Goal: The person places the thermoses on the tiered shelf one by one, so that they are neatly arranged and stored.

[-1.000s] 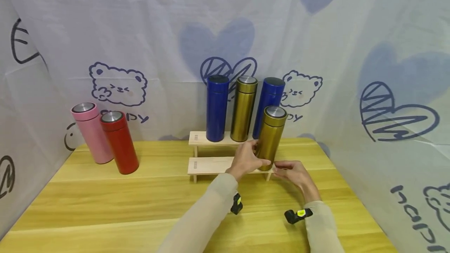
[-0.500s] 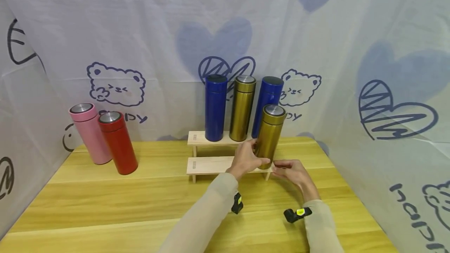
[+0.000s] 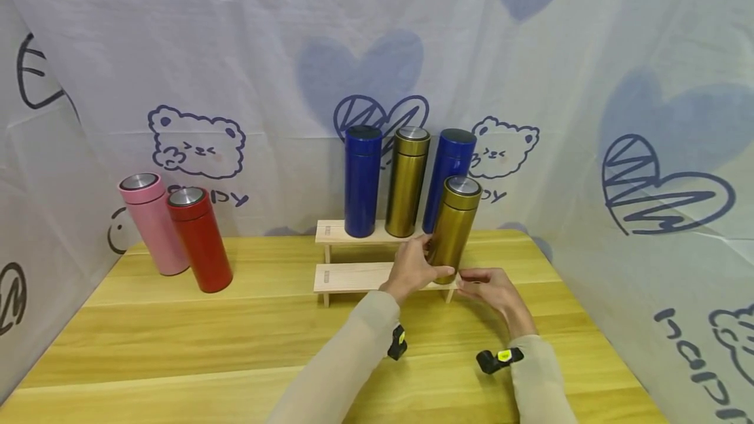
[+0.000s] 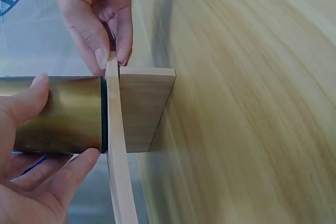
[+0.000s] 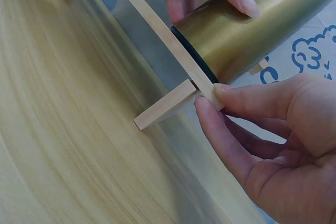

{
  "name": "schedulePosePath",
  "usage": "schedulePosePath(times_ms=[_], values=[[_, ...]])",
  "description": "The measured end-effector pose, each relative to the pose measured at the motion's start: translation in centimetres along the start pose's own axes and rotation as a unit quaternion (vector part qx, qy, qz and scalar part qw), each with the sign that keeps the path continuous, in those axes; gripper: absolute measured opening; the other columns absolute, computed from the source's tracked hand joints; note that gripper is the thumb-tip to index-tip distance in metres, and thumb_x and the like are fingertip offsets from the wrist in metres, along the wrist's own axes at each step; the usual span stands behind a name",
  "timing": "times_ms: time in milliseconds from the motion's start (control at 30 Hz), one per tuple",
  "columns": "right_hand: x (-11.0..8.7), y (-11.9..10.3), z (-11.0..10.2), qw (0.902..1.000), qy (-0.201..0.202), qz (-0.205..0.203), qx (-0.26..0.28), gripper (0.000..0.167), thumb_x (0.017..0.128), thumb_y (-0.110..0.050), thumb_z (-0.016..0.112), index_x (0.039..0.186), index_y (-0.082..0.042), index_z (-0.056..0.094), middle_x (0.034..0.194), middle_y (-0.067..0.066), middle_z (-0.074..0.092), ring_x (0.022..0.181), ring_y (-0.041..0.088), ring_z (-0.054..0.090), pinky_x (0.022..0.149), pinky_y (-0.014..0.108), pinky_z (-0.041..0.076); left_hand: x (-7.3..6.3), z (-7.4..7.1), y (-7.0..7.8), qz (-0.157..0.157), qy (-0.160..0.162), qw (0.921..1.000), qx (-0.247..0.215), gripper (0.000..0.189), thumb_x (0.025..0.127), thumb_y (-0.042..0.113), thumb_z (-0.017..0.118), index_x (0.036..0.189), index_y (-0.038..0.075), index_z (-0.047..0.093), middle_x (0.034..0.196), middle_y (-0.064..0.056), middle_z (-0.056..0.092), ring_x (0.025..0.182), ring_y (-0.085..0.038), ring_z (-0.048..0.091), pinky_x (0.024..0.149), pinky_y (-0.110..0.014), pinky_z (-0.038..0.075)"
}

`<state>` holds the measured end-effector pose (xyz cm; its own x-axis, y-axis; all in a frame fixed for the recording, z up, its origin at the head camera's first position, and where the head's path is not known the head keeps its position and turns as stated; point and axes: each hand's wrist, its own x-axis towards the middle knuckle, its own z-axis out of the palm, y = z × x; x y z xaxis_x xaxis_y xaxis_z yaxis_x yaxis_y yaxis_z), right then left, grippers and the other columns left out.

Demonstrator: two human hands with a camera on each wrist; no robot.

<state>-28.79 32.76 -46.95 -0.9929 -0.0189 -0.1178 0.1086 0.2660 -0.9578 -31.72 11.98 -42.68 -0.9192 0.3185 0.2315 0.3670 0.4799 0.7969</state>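
Right of centre in the head view, the gold flask (image 3: pixel 455 228) was held upright on the lower shelf (image 3: pixel 353 276) by the curled fingers of the nearer left hand (image 3: pixel 410 269), while the shelf's right end was pinched by the right hand (image 3: pixel 493 290).

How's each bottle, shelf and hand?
Pink cylindrical bottle: closed, standing
Red cylindrical bottle: closed, standing
Both blue cylindrical bottles: closed, standing
Rear gold cylindrical bottle: closed, standing
Front gold cylindrical bottle: closed, gripped
Upper pale wooden shelf: loaded
Lower pale wooden shelf: loaded
Left hand: gripping front gold bottle
Right hand: pinching lower shelf
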Motion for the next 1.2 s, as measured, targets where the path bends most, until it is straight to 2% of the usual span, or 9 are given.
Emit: schedulePosePath(times_ms=[133, 367, 467, 700, 933, 1133, 1200], values=[[0.0, 0.0, 0.0, 1.0, 0.002, 0.001, 0.001, 0.044, 0.098, 0.001, 0.066, 0.137, 0.018, 0.054, 0.137, 0.037, 0.059, 0.092, 0.012, 0.076, 0.091, 0.036, 0.063, -0.3, -0.5, -0.2, 0.003, -0.007, 0.9999, -0.015, 0.074, 0.082, 0.031, 0.089, 0.144, 0.006, 0.058, 0.137, -0.012, 0.068, 0.119, -0.028, 0.068, 0.101, -0.04, 0.058], [-0.1, -0.2, 0.2, 1.0, -0.004, 0.005, 0.005, 0.046, 0.097, 0.001, 0.066, 0.138, 0.019, 0.052, 0.138, 0.038, 0.058, 0.093, 0.014, 0.076, 0.092, 0.037, 0.063, -1.7, -2.4, -1.3, -0.018, -0.019, 0.9943, -0.103, 0.071, 0.082, 0.028, 0.089, 0.141, 0.003, 0.06, 0.139, -0.016, 0.066, 0.122, -0.034, 0.068, 0.099, -0.043, 0.06], [-0.1, -0.1, 0.1, 0.9997, -0.011, 0.004, 0.021, 0.047, 0.097, 0.002, 0.066, 0.138, 0.02, 0.051, 0.137, 0.038, 0.059, 0.093, 0.013, 0.076, 0.092, 0.036, 0.063, -2.4, -3.5, -1.6, -0.011, -0.027, 0.9907, -0.133, 0.066, 0.083, 0.024, 0.088, 0.14, 0.003, 0.061, 0.142, -0.014, 0.065, 0.123, -0.036, 0.068, 0.097, -0.042, 0.061], [-0.1, 0.0, -0.2, 0.9972, -0.024, 0.007, 0.071, 0.051, 0.098, 0.005, 0.064, 0.141, 0.023, 0.045, 0.137, 0.036, 0.06, 0.088, 0.009, 0.076, 0.086, 0.028, 0.064, -3.6, -6.0, -2.1, 0.022, -0.036, 0.9882, -0.147, 0.061, 0.084, 0.02, 0.087, 0.138, 0.003, 0.063, 0.14, -0.015, 0.067, 0.118, -0.035, 0.071, 0.088, -0.038, 0.064], [0.1, 0.2, -0.3, 0.9957, -0.023, 0.009, 0.089, 0.051, 0.097, 0.006, 0.064, 0.141, 0.023, 0.044, 0.13, 0.031, 0.066, 0.086, 0.01, 0.076, 0.083, 0.027, 0.064, -4.6, -8.1, -3.2, 0.021, -0.029, 0.9887, -0.145, 0.056, 0.084, 0.019, 0.087, 0.136, 0.011, 0.067, 0.14, -0.012, 0.067, 0.118, -0.036, 0.071, 0.088, -0.038, 0.064], [0.2, 0.2, -0.3, 0.9941, -0.015, 0.018, 0.106, 0.052, 0.096, 0.008, 0.063, 0.142, 0.023, 0.044, 0.119, 0.017, 0.072, 0.085, 0.01, 0.076, 0.084, 0.026, 0.064, -5.5, -9.9, -4.2, 0.024, -0.014, 0.9901, -0.138, 0.056, 0.084, 0.019, 0.087, 0.135, 0.01, 0.067, 0.136, -0.009, 0.07, 0.117, -0.037, 0.071, 0.089, -0.039, 0.064], [0.2, 0.1, -0.3, 0.9942, -0.016, 0.016, 0.106, 0.052, 0.096, 0.008, 0.063, 0.142, 0.023, 0.043, 0.121, 0.018, 0.071, 0.086, 0.01, 0.076, 0.084, 0.027, 0.064, -5.9, -10.6, -4.7, 0.028, -0.012, 0.991, -0.13, 0.055, 0.084, 0.019, 0.086, 0.136, 0.01, 0.067, 0.135, -0.01, 0.07, 0.117, -0.036, 0.071, 0.089, -0.038, 0.064]])
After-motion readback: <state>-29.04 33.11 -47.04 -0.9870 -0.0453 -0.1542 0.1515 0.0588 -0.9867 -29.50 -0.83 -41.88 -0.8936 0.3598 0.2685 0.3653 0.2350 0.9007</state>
